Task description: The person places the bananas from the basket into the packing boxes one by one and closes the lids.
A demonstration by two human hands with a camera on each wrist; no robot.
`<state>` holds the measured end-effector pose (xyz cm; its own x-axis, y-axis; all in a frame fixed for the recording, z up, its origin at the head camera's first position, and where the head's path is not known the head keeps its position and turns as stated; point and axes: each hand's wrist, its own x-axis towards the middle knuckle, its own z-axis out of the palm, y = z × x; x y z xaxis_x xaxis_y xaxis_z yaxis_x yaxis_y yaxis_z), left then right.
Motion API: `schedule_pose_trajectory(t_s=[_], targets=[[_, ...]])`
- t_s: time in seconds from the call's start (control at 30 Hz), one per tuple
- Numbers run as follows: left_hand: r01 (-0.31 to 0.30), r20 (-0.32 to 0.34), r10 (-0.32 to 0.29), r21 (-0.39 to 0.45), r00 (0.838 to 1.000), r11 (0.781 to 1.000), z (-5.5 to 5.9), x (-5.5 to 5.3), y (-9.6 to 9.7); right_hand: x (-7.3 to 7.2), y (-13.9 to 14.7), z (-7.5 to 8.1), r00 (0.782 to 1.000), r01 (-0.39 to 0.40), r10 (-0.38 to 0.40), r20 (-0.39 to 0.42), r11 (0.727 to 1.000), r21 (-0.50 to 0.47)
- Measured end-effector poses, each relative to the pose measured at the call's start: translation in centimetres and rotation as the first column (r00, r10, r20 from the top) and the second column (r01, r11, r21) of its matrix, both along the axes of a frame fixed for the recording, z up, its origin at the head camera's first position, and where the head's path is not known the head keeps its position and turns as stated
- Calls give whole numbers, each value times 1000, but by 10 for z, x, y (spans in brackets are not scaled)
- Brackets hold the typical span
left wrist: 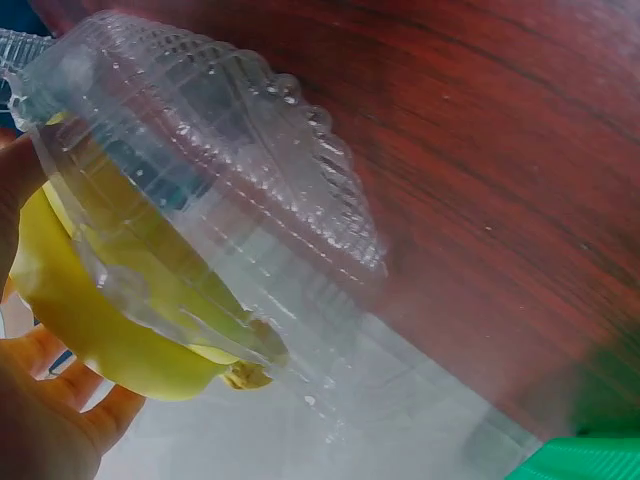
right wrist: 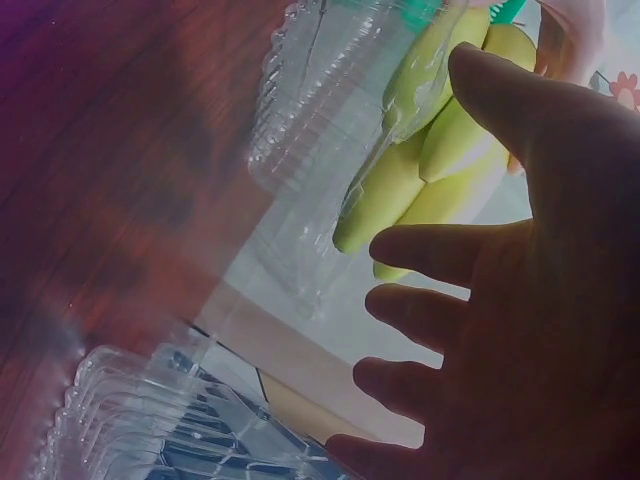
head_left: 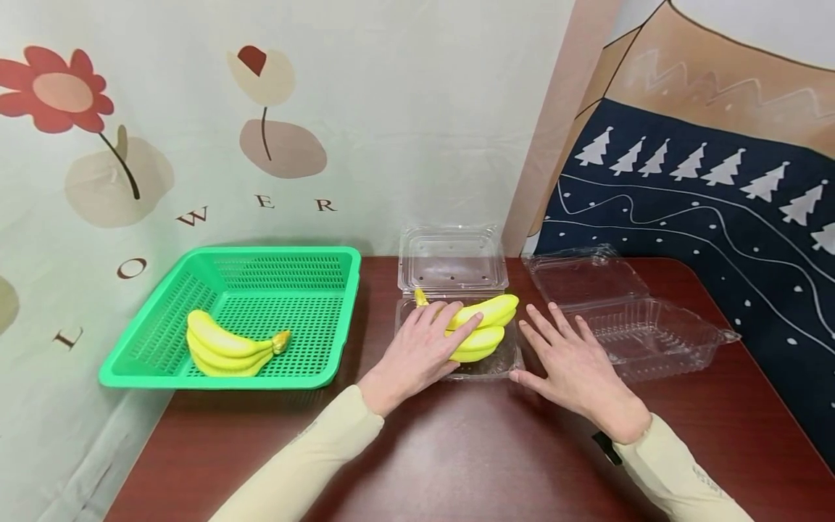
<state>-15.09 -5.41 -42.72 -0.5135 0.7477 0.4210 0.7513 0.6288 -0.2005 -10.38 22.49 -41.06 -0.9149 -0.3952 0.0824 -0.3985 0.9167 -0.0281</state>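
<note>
A bunch of yellow bananas sits in the base of a clear plastic clamshell box, whose lid is flipped up at the back. My left hand holds the bunch from its left and front side, the thumb across the fruit. In the left wrist view, the fingers curl about the bananas at the box rim, and the stem end shows. My right hand is spread with nothing in it, just right of the box. The right wrist view shows its straight fingers apart from the bananas.
At the left stands a green plastic basket with another banana bunch inside. A second clear clamshell box, lid up, lies to the right, close behind my right hand. A printed cloth hangs along the table's back edge.
</note>
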Motion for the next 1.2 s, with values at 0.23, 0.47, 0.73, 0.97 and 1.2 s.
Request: schedule_pose_trajectory(t_s=[0.23,0.47,0.73,0.97,1.2], targets=[[42,38,-42,15,998,999,0,0,-5,-1,0,-2,999,-10,11,31,1000,-28],[56,89,-58,23,994,998,-2,-1,-10,-1,0,-4,999,-22,24,47,999,-43],[75,122,-74,-5,990,997,-3,-6,-10,-1,0,-5,998,-38,40,45,998,-45],[65,171,-57,-40,984,997,-4,-8,-9,0,-2,-7,998,-49,50,39,998,-37],[108,221,-103,-9,970,994,-1,-8,-11,1,-2,-5,998,-42,44,55,998,-38]])
